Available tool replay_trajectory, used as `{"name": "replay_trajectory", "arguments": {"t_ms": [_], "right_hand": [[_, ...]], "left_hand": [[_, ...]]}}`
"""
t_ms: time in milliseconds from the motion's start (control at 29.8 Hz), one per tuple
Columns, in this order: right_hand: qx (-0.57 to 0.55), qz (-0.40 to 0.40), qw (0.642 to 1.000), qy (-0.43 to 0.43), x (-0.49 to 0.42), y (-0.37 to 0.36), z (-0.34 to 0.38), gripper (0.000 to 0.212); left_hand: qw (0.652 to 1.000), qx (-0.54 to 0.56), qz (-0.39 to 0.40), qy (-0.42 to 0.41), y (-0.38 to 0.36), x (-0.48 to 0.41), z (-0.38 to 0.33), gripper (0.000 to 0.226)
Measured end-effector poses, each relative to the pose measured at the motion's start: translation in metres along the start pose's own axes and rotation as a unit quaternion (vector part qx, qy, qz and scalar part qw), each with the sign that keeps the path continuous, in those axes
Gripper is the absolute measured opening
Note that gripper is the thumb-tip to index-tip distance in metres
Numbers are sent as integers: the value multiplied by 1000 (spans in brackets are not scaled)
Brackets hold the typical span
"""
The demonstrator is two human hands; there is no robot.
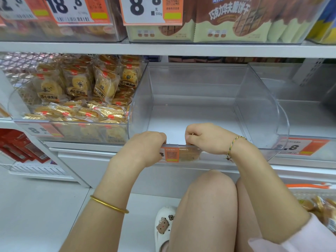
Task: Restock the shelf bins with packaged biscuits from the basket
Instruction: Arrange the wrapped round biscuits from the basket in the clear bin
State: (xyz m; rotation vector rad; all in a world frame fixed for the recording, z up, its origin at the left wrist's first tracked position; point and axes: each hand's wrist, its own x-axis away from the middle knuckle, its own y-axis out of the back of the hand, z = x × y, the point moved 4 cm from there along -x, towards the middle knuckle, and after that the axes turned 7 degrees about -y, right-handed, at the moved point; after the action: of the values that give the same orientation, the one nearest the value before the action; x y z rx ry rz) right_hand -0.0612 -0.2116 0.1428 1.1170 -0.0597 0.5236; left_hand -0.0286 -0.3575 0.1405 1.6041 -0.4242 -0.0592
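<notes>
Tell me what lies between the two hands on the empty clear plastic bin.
Head view: only bare front edge of the clear plastic bin between left hand and right hand; an orange price label sits below.

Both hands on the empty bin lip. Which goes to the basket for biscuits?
Right, probably. The white mesh basket with an orange handle and its gold-wrapped biscuit packs sit on the person's right, near the right hand's forearm. The left hand would cross both knees; it can hold the empty clear plastic bin.
</notes>
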Motion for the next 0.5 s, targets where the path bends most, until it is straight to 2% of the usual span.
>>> {"name": "replay_trajectory", "arguments": {"t_ms": [168, 268, 503], "right_hand": [[8, 35, 999, -5, -8, -3, 1, 14], [24, 44, 999, -19, -13, -4, 0, 18], [-31, 39, 998, -24, -13, -3, 1, 27]], "left_hand": [[1000, -13, 4, 3, 2, -3, -2, 25], [1000, -20, 5, -2, 2, -2, -3, 28], [1000, 6, 7, 8, 2, -2, -2, 38]]}}
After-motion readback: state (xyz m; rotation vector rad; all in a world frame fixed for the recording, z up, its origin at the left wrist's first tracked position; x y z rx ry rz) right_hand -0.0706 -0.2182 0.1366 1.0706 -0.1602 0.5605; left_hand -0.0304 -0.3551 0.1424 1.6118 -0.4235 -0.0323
